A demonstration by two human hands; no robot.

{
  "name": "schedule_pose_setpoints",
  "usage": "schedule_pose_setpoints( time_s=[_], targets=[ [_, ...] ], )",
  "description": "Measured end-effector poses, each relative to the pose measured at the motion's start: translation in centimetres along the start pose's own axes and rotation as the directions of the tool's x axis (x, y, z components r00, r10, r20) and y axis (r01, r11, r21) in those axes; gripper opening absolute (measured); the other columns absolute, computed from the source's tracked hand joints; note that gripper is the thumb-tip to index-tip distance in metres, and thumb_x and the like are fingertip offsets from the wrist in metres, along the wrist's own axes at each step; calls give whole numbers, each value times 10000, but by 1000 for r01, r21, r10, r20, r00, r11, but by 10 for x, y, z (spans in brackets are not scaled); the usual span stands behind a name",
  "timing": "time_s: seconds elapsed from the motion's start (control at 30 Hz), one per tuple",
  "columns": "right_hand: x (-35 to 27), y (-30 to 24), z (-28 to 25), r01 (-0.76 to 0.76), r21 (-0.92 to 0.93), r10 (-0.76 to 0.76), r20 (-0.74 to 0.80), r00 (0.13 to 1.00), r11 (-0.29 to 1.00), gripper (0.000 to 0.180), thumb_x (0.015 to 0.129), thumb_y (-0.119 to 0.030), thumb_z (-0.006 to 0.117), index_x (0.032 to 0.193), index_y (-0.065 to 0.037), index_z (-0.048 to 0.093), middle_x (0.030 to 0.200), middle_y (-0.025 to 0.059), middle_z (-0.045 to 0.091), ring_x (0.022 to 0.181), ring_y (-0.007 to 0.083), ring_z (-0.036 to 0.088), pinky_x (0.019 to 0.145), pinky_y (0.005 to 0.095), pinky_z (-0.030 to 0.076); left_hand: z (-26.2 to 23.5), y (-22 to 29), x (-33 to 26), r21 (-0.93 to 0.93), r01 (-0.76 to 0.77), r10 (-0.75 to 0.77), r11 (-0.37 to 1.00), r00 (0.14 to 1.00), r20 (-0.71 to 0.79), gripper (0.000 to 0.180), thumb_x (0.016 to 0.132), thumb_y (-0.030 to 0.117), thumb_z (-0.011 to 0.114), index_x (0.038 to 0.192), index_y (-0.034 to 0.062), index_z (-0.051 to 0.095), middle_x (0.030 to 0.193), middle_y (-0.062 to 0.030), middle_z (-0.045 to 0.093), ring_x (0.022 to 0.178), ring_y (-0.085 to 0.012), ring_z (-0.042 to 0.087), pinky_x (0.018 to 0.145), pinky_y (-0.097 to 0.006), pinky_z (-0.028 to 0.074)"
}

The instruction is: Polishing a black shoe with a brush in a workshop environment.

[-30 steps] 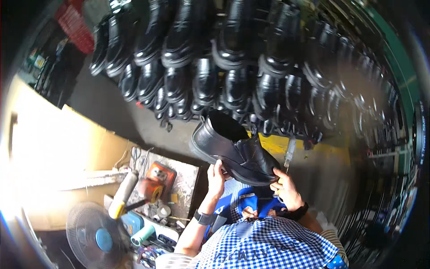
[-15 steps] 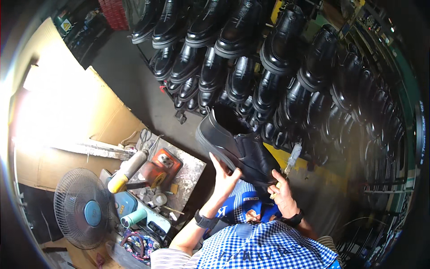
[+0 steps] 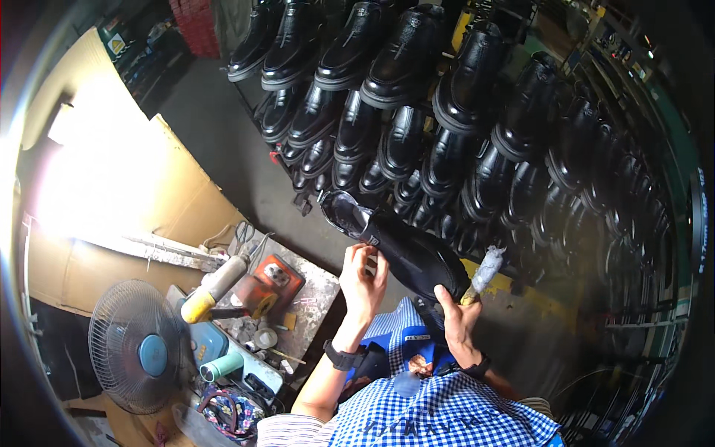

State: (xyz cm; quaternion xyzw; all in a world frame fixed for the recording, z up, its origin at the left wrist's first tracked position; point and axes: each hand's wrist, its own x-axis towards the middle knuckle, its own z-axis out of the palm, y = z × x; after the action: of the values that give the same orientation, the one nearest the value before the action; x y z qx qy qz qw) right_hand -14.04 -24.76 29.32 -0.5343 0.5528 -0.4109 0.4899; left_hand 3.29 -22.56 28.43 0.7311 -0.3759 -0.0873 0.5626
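Note:
A black leather boot [image 3: 413, 253] lies slantwise between my hands, its pale-lined opening at the upper left and its toe at the lower right. My left hand [image 3: 363, 283] has its fingers curled against the side of the boot's shaft, just below the opening. My right hand [image 3: 460, 328] grips the toe end, thumb on the upper. The same hand also holds a yellow-handled stick with a whitish wrapped head [image 3: 488, 270], which points up and away. The fingers of my right hand are partly hidden.
Rows of black boots [image 3: 402, 56] fill a rack ahead. At the left are a worktable [image 3: 316, 279] with a heat-gun-like tool [image 3: 216, 287], an orange device [image 3: 279, 277] and scissors [image 3: 243, 232], a fan [image 3: 138, 346], a green cup [image 3: 222, 367] and cardboard panels [image 3: 190, 194] beside a bright light.
The boot has turned so its upper faces me and its sole no longer shows. My left hand has shifted from the sole to the shaft; the right still grips the toe.

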Motion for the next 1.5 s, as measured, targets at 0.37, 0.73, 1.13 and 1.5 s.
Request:
schedule_pose_setpoints(
  time_s=[0.37,0.73,1.13,1.5],
  targets=[
    [8,9,-7,-406,243,419,-3,908,881,380,682,-186,749,603,-137,381,523,-58,373,392,47,310,369,219,268,-2,-1,3,-493,597,-346,633,787,510,253,899,222,518,671,143,441,588,92,351,477,-10,258,434,-174,202],
    [18,16,-14,-672,308,545,406,733,674,210,709,-254,686,815,-121,560,680,-21,520,561,89,458,487,228,338,-23,18,1,-771,537,-167,342,842,513,319,846,105,505,601,140,304,537,57,272,457,-41,235,410,-193,184],
    [29,10,-20,-525,482,424,310,851,702,258,695,-163,725,766,-96,486,592,-24,446,388,75,326,391,216,306,-100,-6,36,-876,310,-341,370,922,183,350,882,281,478,609,154,301,566,57,244,483,-51,233,431,-217,189],
    [-7,-12,9,184,72,-189,75,979,980,370,720,-139,718,966,81,549,869,86,589,805,153,541,748,302,444,22,-27,-29,-610,527,-417,592,847,328,761,830,248,585,1373,26,100,1375,-153,239,1264,-232,247,1043,-324,200]
  ],
)
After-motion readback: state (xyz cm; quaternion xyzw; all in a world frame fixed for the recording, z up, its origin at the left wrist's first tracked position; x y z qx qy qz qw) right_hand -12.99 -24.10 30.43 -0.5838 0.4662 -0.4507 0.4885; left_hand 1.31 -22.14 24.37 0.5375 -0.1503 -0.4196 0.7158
